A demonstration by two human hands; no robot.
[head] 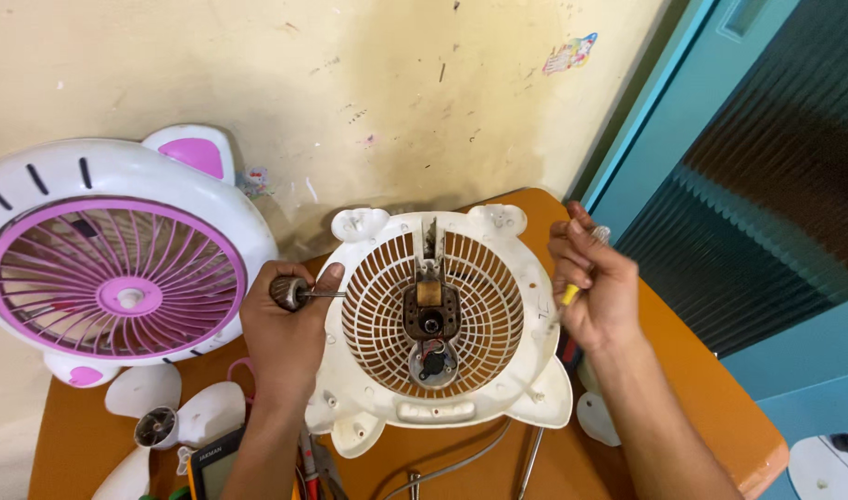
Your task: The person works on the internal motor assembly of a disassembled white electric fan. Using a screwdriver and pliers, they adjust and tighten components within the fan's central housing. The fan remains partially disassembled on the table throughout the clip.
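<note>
Rotor shaft (299, 294) held level at the left edge of the opened fan housing (535, 315).

From the left: the rotor is gripped in the closed left hand (285, 338), its thin shaft lying horizontal and pointed right toward the motor (431, 313) at the grille's centre. The housing is stood between both hands. A yellow-handled screwdriver (572, 289) is clasped in the closed right hand (595, 287), farther from the motor.
</note>
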